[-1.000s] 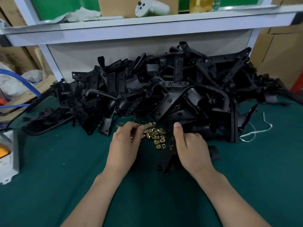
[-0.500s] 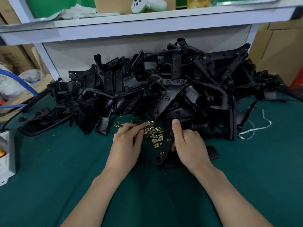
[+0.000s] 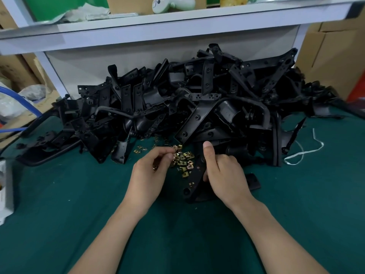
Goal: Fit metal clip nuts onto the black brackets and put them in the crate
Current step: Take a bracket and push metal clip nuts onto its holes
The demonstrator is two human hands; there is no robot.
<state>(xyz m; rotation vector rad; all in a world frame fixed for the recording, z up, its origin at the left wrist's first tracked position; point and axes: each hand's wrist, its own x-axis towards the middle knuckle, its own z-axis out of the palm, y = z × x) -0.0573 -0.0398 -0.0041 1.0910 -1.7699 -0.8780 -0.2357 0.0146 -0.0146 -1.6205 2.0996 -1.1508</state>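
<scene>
Left hand (image 3: 148, 176) further into clip nuts (image 3: 184, 161)

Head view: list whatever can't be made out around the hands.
- Head view: how many clip nuts the left hand holds; its curled fingers hide them.
- Middle of the bracket, covered by the gripping right hand.
- The crate: outside the frame.
- White box, cut by left edge.

1. The back of the green mat (image 3: 79, 214) is being filled by the heap of black brackets (image 3: 197, 99).
2. Above the heap, headroom is being capped by the white shelf (image 3: 177, 30).
3. Just before the heap's middle, room is being taken by clip nuts (image 3: 183, 161), the left hand (image 3: 150, 175) pinching some, and the right hand (image 3: 223, 175) gripping a bracket (image 3: 194, 186).
4. Right of the heap's front, a white string (image 3: 304, 153) is being left lying.
5. Further before the heap, bare mat is being left open beside both forearms.
</scene>
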